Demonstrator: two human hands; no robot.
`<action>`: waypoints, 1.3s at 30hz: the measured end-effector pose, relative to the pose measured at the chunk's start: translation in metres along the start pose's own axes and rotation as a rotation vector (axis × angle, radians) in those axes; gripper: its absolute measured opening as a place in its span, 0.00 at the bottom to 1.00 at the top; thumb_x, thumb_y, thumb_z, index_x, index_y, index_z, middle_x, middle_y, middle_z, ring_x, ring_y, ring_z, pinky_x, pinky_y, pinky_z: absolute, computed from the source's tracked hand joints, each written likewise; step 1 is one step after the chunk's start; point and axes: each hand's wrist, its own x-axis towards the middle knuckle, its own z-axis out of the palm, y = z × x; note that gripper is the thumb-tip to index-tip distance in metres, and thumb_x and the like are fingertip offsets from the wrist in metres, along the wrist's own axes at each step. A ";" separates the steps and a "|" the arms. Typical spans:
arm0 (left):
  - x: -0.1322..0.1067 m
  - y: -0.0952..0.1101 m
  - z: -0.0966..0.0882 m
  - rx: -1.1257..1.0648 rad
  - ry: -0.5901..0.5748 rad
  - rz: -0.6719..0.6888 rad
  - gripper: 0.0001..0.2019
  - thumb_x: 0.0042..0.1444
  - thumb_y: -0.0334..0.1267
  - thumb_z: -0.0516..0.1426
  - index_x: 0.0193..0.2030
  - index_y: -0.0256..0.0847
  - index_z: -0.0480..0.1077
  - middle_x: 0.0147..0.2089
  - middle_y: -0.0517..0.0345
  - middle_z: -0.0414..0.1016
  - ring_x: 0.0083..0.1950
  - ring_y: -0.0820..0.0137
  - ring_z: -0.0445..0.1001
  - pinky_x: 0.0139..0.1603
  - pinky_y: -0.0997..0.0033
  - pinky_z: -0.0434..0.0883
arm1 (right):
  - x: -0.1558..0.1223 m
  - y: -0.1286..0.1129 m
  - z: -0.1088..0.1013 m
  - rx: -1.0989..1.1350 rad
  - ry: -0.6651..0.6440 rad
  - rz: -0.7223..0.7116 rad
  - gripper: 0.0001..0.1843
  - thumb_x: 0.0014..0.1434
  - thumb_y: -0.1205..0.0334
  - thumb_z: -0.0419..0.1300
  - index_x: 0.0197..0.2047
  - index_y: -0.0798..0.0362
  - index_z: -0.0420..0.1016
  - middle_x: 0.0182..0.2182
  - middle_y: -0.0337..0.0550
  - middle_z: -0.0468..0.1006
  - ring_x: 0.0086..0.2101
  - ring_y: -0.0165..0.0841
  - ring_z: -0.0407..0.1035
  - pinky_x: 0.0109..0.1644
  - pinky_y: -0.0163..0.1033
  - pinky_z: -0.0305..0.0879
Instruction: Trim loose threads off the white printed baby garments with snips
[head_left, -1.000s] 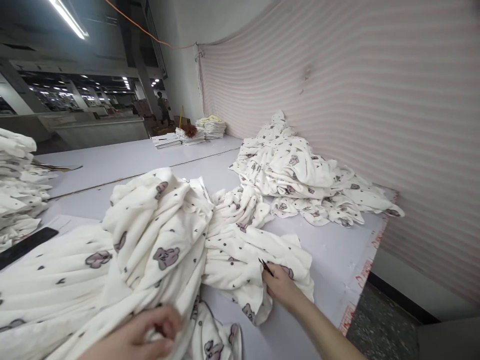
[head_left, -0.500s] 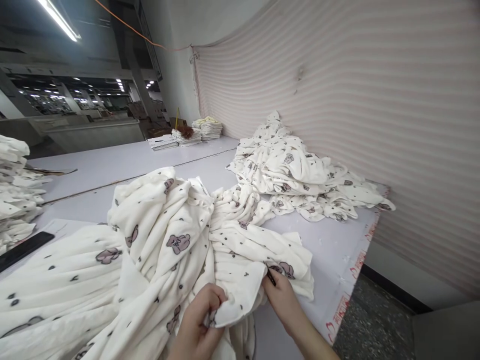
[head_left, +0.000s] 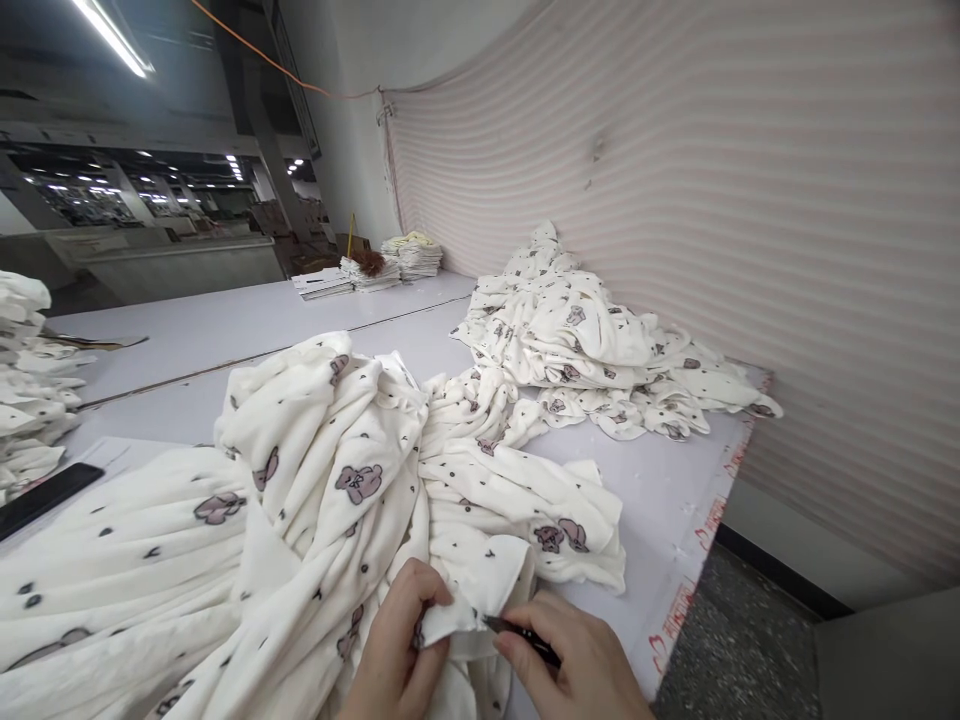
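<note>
A white plush garment (head_left: 330, 500) printed with mauve bears and small dark marks lies bunched over the near table. At its cuff-like edge, my left hand (head_left: 405, 640) is closed, pinching the cloth between thumb and fingers. My right hand (head_left: 574, 650) is wrapped round small black thread snips (head_left: 529, 638). Their tip points left and meets the edge of the cloth just right of my left fingers. Part of the snips is hidden inside my right palm.
A heap of the same printed cloth (head_left: 577, 340) lies at the back right, beside a striped curtain (head_left: 675, 180). More cloth (head_left: 30, 390) is piled at the far left, near a black phone (head_left: 49, 500). Folded stacks (head_left: 411, 258) stand at the table's far end.
My right hand has moved left and down along the cloth edge, bringing the snips close to my left fingers. My left hand keeps its pinch on the garment.
</note>
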 end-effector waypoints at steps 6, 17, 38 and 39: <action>0.001 0.001 -0.003 0.037 0.029 -0.078 0.07 0.54 0.30 0.53 0.38 0.44 0.67 0.32 0.60 0.65 0.33 0.66 0.65 0.34 0.72 0.62 | -0.003 0.010 0.011 0.195 0.116 -0.041 0.11 0.61 0.55 0.55 0.37 0.48 0.78 0.31 0.43 0.79 0.34 0.38 0.74 0.34 0.36 0.65; 0.011 -0.011 -0.009 -0.375 -0.121 -0.556 0.17 0.56 0.53 0.57 0.39 0.41 0.72 0.36 0.58 0.76 0.42 0.63 0.71 0.47 0.68 0.67 | 0.038 0.001 0.045 0.522 0.191 -0.194 0.10 0.59 0.62 0.61 0.45 0.50 0.75 0.43 0.45 0.78 0.44 0.37 0.73 0.48 0.37 0.69; 0.008 -0.002 -0.002 -0.204 0.018 -0.586 0.18 0.53 0.56 0.58 0.36 0.41 0.72 0.27 0.63 0.68 0.30 0.70 0.63 0.31 0.76 0.62 | 0.026 0.008 0.048 0.462 0.275 -0.095 0.10 0.59 0.56 0.59 0.40 0.51 0.78 0.35 0.46 0.80 0.36 0.39 0.74 0.40 0.37 0.70; 0.007 -0.003 -0.001 -0.192 0.016 -0.564 0.18 0.53 0.56 0.58 0.36 0.41 0.72 0.28 0.62 0.68 0.31 0.70 0.64 0.31 0.76 0.62 | 0.024 0.008 0.047 0.471 0.247 -0.084 0.10 0.59 0.57 0.59 0.39 0.50 0.79 0.34 0.46 0.80 0.36 0.38 0.75 0.40 0.37 0.70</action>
